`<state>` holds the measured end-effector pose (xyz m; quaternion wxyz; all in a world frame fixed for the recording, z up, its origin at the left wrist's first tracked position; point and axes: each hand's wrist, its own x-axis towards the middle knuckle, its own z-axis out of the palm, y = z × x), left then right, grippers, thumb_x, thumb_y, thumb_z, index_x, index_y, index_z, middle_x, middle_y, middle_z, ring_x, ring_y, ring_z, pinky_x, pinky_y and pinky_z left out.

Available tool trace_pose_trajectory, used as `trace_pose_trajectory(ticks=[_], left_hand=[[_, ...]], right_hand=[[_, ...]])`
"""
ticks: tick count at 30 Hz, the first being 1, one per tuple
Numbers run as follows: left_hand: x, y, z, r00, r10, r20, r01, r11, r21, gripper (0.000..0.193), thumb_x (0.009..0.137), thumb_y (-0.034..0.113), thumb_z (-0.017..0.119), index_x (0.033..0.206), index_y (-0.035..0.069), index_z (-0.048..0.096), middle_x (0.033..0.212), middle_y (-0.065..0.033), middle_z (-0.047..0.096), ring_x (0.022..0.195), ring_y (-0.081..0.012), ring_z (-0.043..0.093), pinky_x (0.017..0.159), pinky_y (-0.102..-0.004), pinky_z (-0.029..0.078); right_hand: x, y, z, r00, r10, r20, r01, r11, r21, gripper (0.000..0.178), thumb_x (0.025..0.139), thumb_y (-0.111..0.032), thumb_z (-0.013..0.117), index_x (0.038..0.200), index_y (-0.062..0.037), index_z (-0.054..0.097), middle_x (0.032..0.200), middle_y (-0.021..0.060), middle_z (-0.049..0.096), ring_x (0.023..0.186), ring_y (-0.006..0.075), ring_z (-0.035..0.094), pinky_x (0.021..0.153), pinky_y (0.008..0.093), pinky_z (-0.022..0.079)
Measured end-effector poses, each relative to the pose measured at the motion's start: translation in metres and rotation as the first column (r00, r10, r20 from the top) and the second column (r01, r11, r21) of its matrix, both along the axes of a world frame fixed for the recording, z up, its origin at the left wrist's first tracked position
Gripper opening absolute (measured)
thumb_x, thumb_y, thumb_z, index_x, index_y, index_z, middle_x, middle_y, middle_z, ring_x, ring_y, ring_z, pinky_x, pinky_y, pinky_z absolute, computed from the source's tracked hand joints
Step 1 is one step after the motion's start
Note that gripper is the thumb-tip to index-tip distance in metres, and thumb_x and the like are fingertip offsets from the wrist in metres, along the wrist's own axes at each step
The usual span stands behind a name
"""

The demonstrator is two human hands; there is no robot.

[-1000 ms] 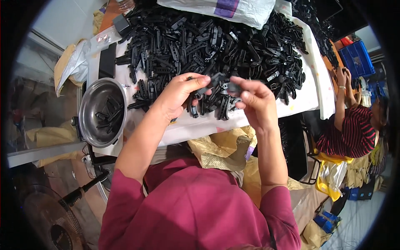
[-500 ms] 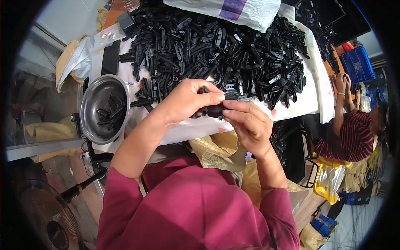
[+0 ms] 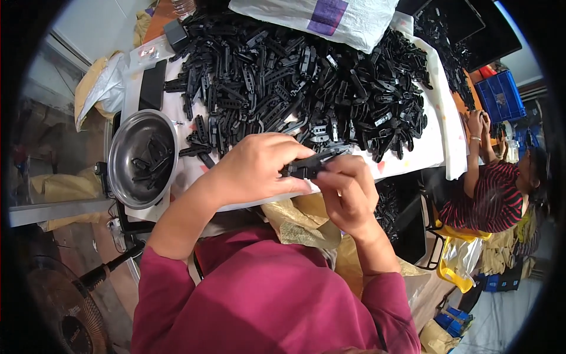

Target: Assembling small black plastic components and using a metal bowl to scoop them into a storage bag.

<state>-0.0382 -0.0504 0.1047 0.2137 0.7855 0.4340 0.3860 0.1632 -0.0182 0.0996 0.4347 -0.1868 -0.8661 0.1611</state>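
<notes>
Between my two hands, over the table's near edge, is a black plastic part (image 3: 306,170), long and narrow like those in the heap. My left hand (image 3: 262,164) pinches its left end between thumb and fingers. On its right end my right hand (image 3: 349,192) is closed, with curled fingers covering part of it. Just beyond my hands lies a broad heap of similar black plastic parts (image 3: 259,76), some elongated with slots, others curved. To the left, a round metal bowl (image 3: 118,187) holds several of these black parts.
A white woven sack (image 3: 359,23) lies across the heap's far side. Left of the heap are a dark flat slab (image 3: 152,85) and a small clear bag (image 3: 147,54). A fan (image 3: 73,318) stands low at left. At right, another person (image 3: 492,189) works near a blue crate (image 3: 501,94).
The black part has turned in my hands and its right end now points up and away. My left hand has shifted slightly lower and opened its grip wider around it.
</notes>
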Motion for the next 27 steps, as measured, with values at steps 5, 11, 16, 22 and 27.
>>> trace_pose_trajectory(ticks=[5, 11, 16, 22, 27], left_hand=[[-0.003, -0.001, -0.015, 0.99, 0.035, -0.133, -0.009, 0.982, 0.189, 0.033, 0.068, 0.017, 0.075, 0.093, 0.0, 0.063, 0.082, -0.0103, 0.062, 0.071, -0.0268, 0.059, 0.065, -0.0349, 0.049], [-0.034, -0.045, -0.018, 0.869, 0.339, -0.361, -0.276, 0.937, 0.216, 0.027, 0.073, 0.017, 0.069, 0.096, 0.007, 0.062, 0.079, -0.0077, 0.059, 0.074, -0.0258, 0.056, 0.066, -0.0356, 0.048], [-0.134, -0.111, -0.032, 0.176, 0.857, -0.484, -0.899, 0.34, 0.275, 0.038, 0.08, 0.022, 0.067, 0.113, 0.005, 0.061, 0.106, -0.0148, 0.062, 0.095, -0.0317, 0.058, 0.085, -0.0398, 0.045], [-0.075, -0.056, -0.041, 0.563, 0.761, -0.322, -0.728, 0.641, 0.244, 0.014, 0.073, 0.014, 0.07, 0.084, 0.007, 0.068, 0.101, -0.0092, 0.061, 0.095, -0.0278, 0.055, 0.084, -0.0369, 0.042], [-0.016, -0.007, -0.071, 0.801, 0.373, -0.469, -0.34, 0.927, 0.158, 0.008, 0.073, 0.012, 0.062, 0.078, 0.012, 0.069, 0.084, -0.0011, 0.056, 0.082, -0.0204, 0.053, 0.07, -0.0335, 0.042]], right_hand=[[-0.003, 0.002, -0.008, 0.967, -0.098, 0.235, 0.146, 0.969, -0.197, 0.042, 0.065, 0.001, 0.075, 0.103, -0.0026, 0.058, 0.092, 0.0108, 0.059, 0.077, 0.0253, 0.057, 0.061, 0.03, 0.048], [-0.005, 0.012, -0.035, 0.965, -0.03, 0.259, 0.07, 0.987, -0.147, 0.04, 0.067, -0.006, 0.076, 0.102, -0.0044, 0.059, 0.091, 0.0116, 0.06, 0.078, 0.0257, 0.059, 0.063, 0.0332, 0.049], [0.021, 0.065, -0.069, 0.728, -0.544, 0.417, 0.635, 0.764, -0.114, 0.028, 0.076, -0.022, 0.071, 0.093, -0.0018, 0.062, 0.082, 0.0123, 0.062, 0.07, 0.0291, 0.061, 0.062, 0.0346, 0.049], [-0.001, 0.082, -0.083, 0.564, -0.549, 0.617, 0.705, 0.709, -0.013, 0.027, 0.077, -0.028, 0.066, 0.074, -0.002, 0.061, 0.076, 0.0161, 0.063, 0.072, 0.0347, 0.061, 0.063, 0.0419, 0.048], [0.002, 0.066, -0.064, 0.795, -0.501, 0.342, 0.606, 0.622, -0.496, 0.021, 0.084, -0.014, 0.065, 0.089, 0.0032, 0.054, 0.072, 0.0118, 0.064, 0.059, 0.0164, 0.062, 0.054, 0.0281, 0.049]])
